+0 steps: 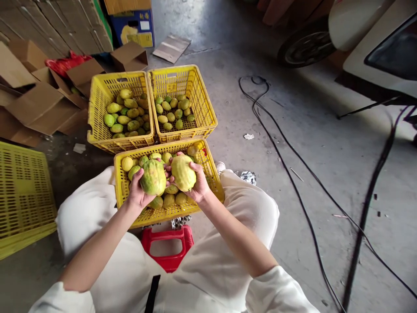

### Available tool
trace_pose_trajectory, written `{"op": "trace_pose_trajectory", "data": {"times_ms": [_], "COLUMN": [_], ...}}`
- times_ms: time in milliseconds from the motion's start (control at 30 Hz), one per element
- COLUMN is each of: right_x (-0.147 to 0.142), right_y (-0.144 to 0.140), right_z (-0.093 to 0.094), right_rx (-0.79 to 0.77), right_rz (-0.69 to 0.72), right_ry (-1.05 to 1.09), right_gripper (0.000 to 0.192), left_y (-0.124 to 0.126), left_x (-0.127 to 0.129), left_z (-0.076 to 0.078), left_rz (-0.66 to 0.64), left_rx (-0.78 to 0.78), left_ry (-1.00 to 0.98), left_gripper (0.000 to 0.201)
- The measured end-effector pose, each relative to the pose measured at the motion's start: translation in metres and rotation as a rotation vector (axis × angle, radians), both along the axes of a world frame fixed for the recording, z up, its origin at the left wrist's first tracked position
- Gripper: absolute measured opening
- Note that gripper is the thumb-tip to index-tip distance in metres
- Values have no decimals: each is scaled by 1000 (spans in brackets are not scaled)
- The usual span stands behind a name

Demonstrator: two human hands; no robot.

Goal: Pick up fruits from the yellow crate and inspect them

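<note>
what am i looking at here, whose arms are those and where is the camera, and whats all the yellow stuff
There is one picture, taken by a camera worn on a person's head, looking down at their own two bare hands. The person sits in white clothes above a red plastic stool on a grey concrete floor.

The left hand grips a large greenish-yellow blotchy fruit. The right hand grips a paler yellow fruit. Both fruits are held side by side above the nearest yellow plastic crate, which holds more such fruit.

Beyond it stand two more yellow crates: the far left crate and the far right crate, each partly filled. Brown cardboard boxes lie to the left, black cables run across the floor on the right.
</note>
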State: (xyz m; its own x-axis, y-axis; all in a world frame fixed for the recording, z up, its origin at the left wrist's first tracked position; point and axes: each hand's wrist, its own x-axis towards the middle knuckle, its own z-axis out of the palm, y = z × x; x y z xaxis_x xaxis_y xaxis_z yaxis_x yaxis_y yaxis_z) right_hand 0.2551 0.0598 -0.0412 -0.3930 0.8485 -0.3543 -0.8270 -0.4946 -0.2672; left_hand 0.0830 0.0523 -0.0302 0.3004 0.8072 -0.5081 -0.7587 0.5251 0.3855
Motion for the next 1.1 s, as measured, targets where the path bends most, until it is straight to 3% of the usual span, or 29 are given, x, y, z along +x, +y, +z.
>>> {"op": "trace_pose_trajectory", "data": {"times_ms": [167, 467, 633, 833, 1100], "right_x": [3, 5, -1, 0, 3], "right_y": [6, 4, 2, 2, 5], "right_z": [4, 12, 3, 3, 16], "right_rx": [-81, -68, -43, -93, -146], "right_rz": [25, 30, 34, 51, 40], "right_ry": [53, 10, 51, 79, 100], "right_gripper": [24, 49, 50, 44, 43], "left_y": [3, 9, 3, 1, 8], "left_x": [6, -10, -2, 9, -1], "left_z": [2, 17, 8, 4, 17], "left_rz": [12, 60, 44, 37, 98], "left_rx": [-66, -84, -105, -241, -120], "left_ry": [51, -32, -10, 32, -15], "left_gripper": [23, 51, 48, 51, 50]}}
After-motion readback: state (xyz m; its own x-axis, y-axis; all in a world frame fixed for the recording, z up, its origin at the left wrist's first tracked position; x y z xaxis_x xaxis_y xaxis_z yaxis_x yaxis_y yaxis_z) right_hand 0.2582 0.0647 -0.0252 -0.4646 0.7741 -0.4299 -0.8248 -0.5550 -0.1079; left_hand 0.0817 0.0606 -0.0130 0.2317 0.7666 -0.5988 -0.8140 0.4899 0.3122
